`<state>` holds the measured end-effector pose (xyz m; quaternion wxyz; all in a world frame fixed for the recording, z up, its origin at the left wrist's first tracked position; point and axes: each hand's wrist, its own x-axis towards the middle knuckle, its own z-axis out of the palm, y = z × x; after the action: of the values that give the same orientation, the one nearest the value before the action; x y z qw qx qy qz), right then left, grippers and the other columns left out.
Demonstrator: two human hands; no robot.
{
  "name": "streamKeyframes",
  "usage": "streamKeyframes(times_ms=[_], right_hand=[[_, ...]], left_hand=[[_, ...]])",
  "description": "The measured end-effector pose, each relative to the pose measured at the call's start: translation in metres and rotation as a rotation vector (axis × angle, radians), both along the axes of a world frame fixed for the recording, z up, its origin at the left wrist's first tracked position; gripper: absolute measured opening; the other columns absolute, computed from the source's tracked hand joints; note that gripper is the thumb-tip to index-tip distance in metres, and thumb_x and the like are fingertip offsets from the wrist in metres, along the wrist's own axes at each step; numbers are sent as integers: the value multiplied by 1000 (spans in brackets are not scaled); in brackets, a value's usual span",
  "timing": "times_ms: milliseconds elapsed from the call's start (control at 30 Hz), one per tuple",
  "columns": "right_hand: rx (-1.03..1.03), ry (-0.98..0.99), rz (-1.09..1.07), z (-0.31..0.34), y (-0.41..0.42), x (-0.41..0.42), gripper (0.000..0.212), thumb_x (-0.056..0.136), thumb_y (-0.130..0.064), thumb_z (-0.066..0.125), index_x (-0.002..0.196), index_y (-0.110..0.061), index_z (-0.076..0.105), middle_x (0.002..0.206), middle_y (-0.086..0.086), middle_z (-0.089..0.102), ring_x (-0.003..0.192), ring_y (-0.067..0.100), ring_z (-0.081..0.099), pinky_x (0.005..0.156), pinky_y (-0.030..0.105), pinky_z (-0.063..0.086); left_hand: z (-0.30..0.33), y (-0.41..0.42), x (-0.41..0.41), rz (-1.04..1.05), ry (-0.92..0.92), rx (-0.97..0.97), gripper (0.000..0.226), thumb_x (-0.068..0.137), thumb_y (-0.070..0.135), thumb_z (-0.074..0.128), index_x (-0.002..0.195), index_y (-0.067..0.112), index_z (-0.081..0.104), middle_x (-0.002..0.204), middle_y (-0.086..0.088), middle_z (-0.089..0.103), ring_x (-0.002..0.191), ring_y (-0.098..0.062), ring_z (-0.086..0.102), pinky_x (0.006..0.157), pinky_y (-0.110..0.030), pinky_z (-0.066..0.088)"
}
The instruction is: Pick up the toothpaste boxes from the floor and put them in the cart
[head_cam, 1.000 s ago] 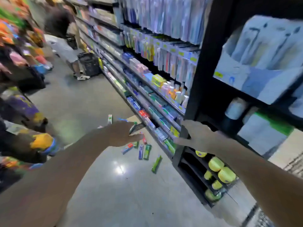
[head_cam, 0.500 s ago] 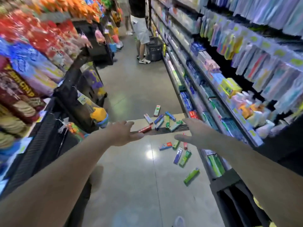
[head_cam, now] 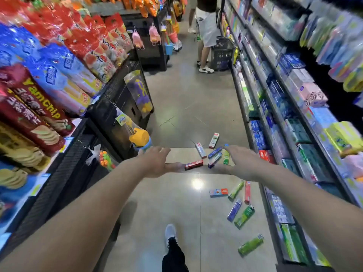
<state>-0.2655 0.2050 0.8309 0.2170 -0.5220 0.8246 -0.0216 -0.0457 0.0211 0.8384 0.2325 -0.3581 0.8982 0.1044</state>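
I have both arms stretched out ahead of me down a shop aisle. My left hand (head_cam: 155, 163) is spread, fingers straight and apart, thumb pointing toward the middle; it holds nothing. My right hand (head_cam: 238, 162) mirrors it, fingers extended and loose, also holding nothing. Between the two hands I see a flat beige surface (head_cam: 176, 155) with several toothpaste boxes lying on it: a red box (head_cam: 194, 165) just beside my left thumb, a white-and-red box (head_cam: 200, 150), a blue box (head_cam: 215, 152), a purple-ended box (head_cam: 214, 160) and a light green box (head_cam: 226, 157) close to my right fingers (whether any finger actually touches a box I cannot tell). A white box with a green end (head_cam: 214, 140) stands at the far edge of that surface.

More boxes lie scattered on the polished floor (head_cam: 176, 203) nearer to me, on the right: a pale blue-and-red box (head_cam: 218, 192), a lime box (head_cam: 236, 189), a red upright-lying box (head_cam: 247, 192), a violet box (head_cam: 234, 210), a dark green box (head_cam: 244, 216) and another green box (head_cam: 250, 244) closest to me. They lie near the foot of the right shelving (head_cam: 290, 134), well apart from my hands. My shoe (head_cam: 170, 233) shows below. Snack bags (head_cam: 59, 55) fill the left racks, and a person (head_cam: 206, 26) stands beside a dark basket (head_cam: 223, 53) far down the aisle
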Motion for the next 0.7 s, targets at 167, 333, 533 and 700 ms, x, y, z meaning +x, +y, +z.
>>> streamKeyframes(times_ms=[167,333,533,700], right_hand=[[9,21,-31,-26,-97,-32,91,74,-85,43,141,-23,40,141,-2,50,125,21,47,94,37,37],[62,18,-84,-25,-190,-59,87,81,-76,48,145,-18,36,147,0,44,131,22,42,103,39,36],[76,-6,-141,-41,-273,-98,86,82,-76,49,143,-17,38,145,2,44,130,23,40,102,40,35],[84,-32,-162,-66,-324,-149,87,78,-80,49,140,-19,40,141,1,48,126,23,43,94,40,38]], left_hand=[[-25,-97,-38,-37,20,1,90,84,80,33,153,24,24,157,-4,30,145,-26,23,115,-55,21],[-24,-197,-83,-119,-15,61,92,85,80,32,156,22,19,160,-6,24,148,-27,18,116,-53,20],[-37,-296,-145,-179,-45,69,95,82,82,33,156,24,15,161,-6,22,148,-28,17,117,-55,12],[-53,-356,-206,-255,-75,71,97,82,83,30,156,21,16,160,-7,23,148,-28,16,116,-57,12]])
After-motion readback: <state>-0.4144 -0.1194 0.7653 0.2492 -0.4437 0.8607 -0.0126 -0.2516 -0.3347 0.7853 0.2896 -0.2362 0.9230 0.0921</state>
